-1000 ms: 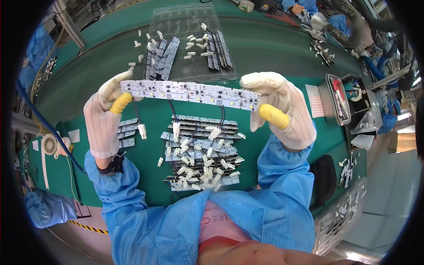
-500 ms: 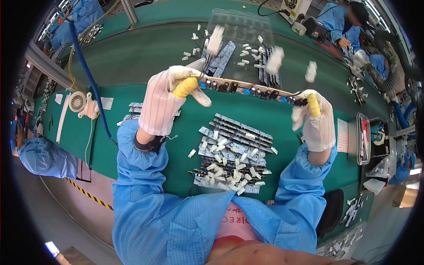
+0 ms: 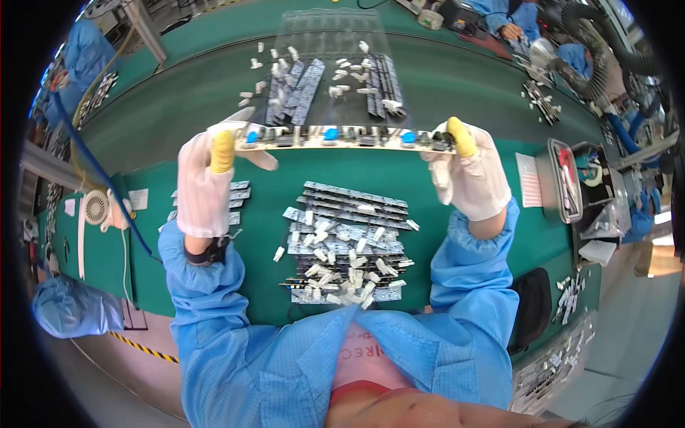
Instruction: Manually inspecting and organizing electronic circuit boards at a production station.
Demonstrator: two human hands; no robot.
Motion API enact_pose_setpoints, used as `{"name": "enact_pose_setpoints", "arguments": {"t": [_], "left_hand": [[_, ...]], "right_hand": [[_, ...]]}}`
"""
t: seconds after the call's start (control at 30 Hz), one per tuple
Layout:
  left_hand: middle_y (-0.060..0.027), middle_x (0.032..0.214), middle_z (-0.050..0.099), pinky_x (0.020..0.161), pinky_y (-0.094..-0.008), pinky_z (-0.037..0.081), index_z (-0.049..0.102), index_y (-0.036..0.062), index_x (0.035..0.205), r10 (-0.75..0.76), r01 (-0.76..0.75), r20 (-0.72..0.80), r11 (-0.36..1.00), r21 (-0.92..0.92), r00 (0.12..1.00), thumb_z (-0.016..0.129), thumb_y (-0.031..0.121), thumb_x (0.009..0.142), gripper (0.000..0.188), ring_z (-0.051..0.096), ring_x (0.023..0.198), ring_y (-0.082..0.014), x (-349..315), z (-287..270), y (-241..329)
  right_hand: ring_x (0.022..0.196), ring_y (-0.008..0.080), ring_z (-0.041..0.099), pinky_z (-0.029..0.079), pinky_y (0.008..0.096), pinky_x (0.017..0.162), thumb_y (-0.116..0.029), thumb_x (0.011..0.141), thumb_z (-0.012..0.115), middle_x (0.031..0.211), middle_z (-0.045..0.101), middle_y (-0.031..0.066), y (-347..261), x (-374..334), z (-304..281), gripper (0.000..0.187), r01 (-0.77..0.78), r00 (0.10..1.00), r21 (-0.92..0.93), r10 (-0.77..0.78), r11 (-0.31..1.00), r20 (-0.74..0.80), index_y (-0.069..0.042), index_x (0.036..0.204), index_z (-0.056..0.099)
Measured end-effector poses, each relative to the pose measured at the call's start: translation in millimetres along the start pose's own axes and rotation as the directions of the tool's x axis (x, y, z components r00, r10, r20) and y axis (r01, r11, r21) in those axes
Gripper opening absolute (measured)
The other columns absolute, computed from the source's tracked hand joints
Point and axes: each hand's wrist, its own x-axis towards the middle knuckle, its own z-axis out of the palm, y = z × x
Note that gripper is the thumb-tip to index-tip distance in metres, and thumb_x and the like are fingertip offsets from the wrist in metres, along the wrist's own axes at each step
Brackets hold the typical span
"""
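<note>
A long, narrow circuit board (image 3: 296,143) stretches level between my two gloved hands above the green bench. Black parts and several blue round components stand along it. My left hand (image 3: 203,175) pinches its left end, with a yellow wrap on the thumb. At the other end my right hand (image 3: 474,175) grips the board, a yellow-wrapped digit on top. Below, nearer my body, lies a pile of similar circuit boards (image 3: 353,191), strewn with white plug connectors (image 3: 349,274) on leads.
Beyond my hands, more boards (image 3: 308,89) and white connectors lie on the dark belt beside a clear plastic tray (image 3: 332,25). A small fan (image 3: 96,207) and blue hose (image 3: 78,139) are at left. Right, a tool bin (image 3: 567,182) stands by a printed sheet (image 3: 528,178). Co-workers sit around.
The circuit board has turned, so its components and blue parts show more fully, and it now lies level. The white connectors that swung above it have dropped behind. My view has shifted.
</note>
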Motion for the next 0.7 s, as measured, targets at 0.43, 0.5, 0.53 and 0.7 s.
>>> {"name": "enact_pose_setpoints", "arguments": {"t": [0.43,0.5,0.53,0.7], "left_hand": [[-0.0068,0.103,0.063,0.082,-0.0286,0.047,0.056,0.0019,0.111,-0.120,0.079,-0.070,0.901,-0.426,0.990,0.053,0.021,0.095,0.025,0.059,0.091,-0.0134,-3,-1,-33],[-0.0069,0.094,0.063,0.074,-0.0247,0.047,0.060,-0.0008,0.102,-0.294,0.258,-0.077,0.915,-0.310,0.953,0.048,0.012,0.092,0.020,0.060,0.080,-0.0126,3,-34,-53],[-0.0077,0.092,0.063,0.068,-0.0249,0.046,0.061,-0.0020,0.097,-0.318,0.301,-0.098,0.941,-0.156,0.943,0.047,0.012,0.089,0.021,0.060,0.070,-0.0132,-1,-51,-79],[-0.0132,0.084,0.067,0.069,-0.0350,0.049,0.066,0.0083,0.098,-0.403,0.323,0.060,0.804,0.500,0.913,0.051,0.012,0.084,0.021,0.064,0.076,-0.0231,-46,-83,-213]], "right_hand": [[0.078,0.0135,0.060,0.049,0.0250,0.072,-0.019,0.083,0.070,0.091,0.059,0.0041,14,-2,34,0.051,-0.095,0.995,-0.221,0.093,0.971,-0.021,0.000,0.125,0.048],[0.089,0.0199,0.064,0.050,0.0301,0.080,-0.007,0.086,0.063,0.096,0.064,0.0087,42,-10,0,0.033,0.035,0.983,-0.737,0.111,0.675,0.148,-0.002,0.117,0.055],[0.091,0.0250,0.065,0.051,0.0325,0.081,-0.008,0.083,0.066,0.099,0.066,0.0128,54,-18,-9,0.031,0.074,0.979,-0.853,0.124,0.516,0.160,-0.003,0.113,0.058],[0.101,0.0322,0.055,0.047,0.0406,0.083,-0.018,0.070,0.077,0.105,0.059,0.0126,90,-42,-8,0.038,0.110,0.953,-0.993,0.280,0.040,0.117,-0.008,0.102,0.061]]}}
